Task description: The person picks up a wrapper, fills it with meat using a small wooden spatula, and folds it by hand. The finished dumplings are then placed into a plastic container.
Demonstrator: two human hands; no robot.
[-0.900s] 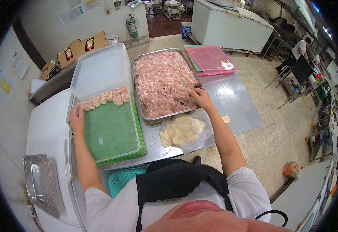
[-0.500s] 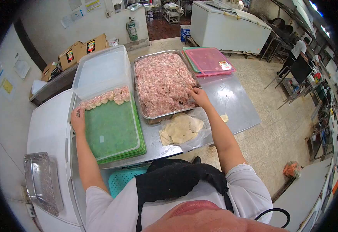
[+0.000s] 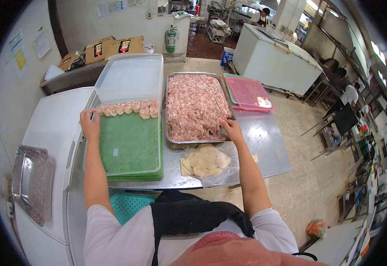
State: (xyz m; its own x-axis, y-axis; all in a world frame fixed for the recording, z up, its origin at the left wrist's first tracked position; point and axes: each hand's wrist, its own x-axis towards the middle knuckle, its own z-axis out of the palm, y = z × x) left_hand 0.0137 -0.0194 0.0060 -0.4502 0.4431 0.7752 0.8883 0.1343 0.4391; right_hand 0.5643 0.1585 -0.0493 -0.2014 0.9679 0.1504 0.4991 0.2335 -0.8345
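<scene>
My left hand (image 3: 90, 124) is at the back left corner of a green tray (image 3: 127, 146), its fingers closed beside a row of filled dumplings (image 3: 129, 107). What it holds, if anything, is too small to make out. At the lower right of a metal tray of ground meat (image 3: 195, 104), my right hand (image 3: 232, 130) grips a thin stick (image 3: 220, 107) whose far end lies over the meat. Thin dough wrappers (image 3: 205, 161) lie in a pile on plastic in front of the meat tray.
An empty clear container (image 3: 131, 75) stands behind the green tray. Pink and green lids (image 3: 250, 92) lie at the back right of the metal table (image 3: 268, 144). Cardboard boxes (image 3: 114, 48), a white freezer (image 3: 275, 60) and a distant person (image 3: 262, 17) are beyond.
The view has turned, so the whole scene appears rotated and lower. My left hand stays at the tray corner, and my right hand remains on the stick at the meat's edge.
</scene>
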